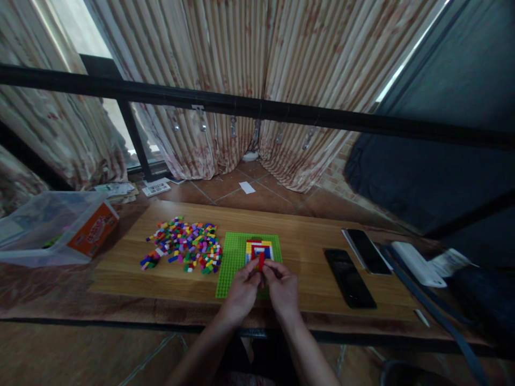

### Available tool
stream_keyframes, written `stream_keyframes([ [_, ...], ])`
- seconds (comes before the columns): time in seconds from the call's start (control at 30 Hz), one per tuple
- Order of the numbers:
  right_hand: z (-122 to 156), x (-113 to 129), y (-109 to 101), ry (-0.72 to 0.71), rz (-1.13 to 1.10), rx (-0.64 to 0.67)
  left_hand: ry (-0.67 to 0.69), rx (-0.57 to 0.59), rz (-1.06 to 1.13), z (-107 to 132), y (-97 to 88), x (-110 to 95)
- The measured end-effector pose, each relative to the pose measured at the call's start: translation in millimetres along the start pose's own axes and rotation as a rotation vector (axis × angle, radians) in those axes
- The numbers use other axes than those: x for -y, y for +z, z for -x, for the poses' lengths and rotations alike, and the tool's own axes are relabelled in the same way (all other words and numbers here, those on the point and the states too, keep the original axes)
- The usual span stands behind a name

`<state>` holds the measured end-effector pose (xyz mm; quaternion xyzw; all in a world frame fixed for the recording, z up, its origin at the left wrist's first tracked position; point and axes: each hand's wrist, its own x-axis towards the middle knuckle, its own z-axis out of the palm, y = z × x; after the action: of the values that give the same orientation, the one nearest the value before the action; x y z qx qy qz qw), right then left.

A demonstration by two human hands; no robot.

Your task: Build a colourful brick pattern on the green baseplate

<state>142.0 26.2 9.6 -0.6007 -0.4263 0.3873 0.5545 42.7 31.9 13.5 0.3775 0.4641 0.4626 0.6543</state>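
Note:
Between the fingertips of both hands is a red toy brick [261, 261], held over the near part of a green baseplate [232, 257]. My left hand [243, 284] pinches it from the left. From the right, the thumb and fingers of my right hand [281, 283] close on it too. Just beyond the fingertips, a block of red, yellow, white and blue bricks [259, 245] is built up on the plate. My fingers hide its near side. Left of the plate lies a loose heap of small coloured bricks [189, 241].
A clear plastic box [52, 225] with an orange label stands at the far left. On the right lie a black phone [350, 277], another dark phone [369, 252], a white device [418, 262] and a dark strap [434, 305]. A black rail [241, 102] crosses beyond the wooden board [306, 236].

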Motion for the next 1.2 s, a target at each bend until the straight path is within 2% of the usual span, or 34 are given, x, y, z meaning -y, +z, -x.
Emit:
stream_keyframes([
  [0.17, -3, -3, -2, 0.017, 0.002, -0.044, 0.108, -0.014, -0.089, 1, 5.7, -4],
  [0.3, -6, 4, -6, -0.019, 0.149, -0.053, 0.079, -0.064, -0.142, -1, 8.8, -4],
  [0.43, -6, 10, -8, -0.085, 0.260, -0.020, 0.055, -0.114, -0.052, -2, 8.6, 2],
  [0.6, -4, 16, -8, -0.134, 0.362, 0.064, 0.081, -0.086, -0.006, 1, 9.0, 4],
  [0.8, -12, 21, -5, -0.198, 0.495, 0.079, 0.059, -0.029, -0.018, 2, 12.7, 1],
  [0.9, -18, 21, -5, -0.215, 0.505, 0.066, 0.023, 0.003, 0.007, -3, 14.1, -3],
  [1.03, -21, 18, -6, -0.233, 0.548, 0.032, 0.048, -0.001, 0.042, -6, 13.8, -5],
  [1.2, -22, 14, -10, -0.178, 0.611, -0.057, 0.061, 0.024, -0.050, -4, 12.4, 3],
])
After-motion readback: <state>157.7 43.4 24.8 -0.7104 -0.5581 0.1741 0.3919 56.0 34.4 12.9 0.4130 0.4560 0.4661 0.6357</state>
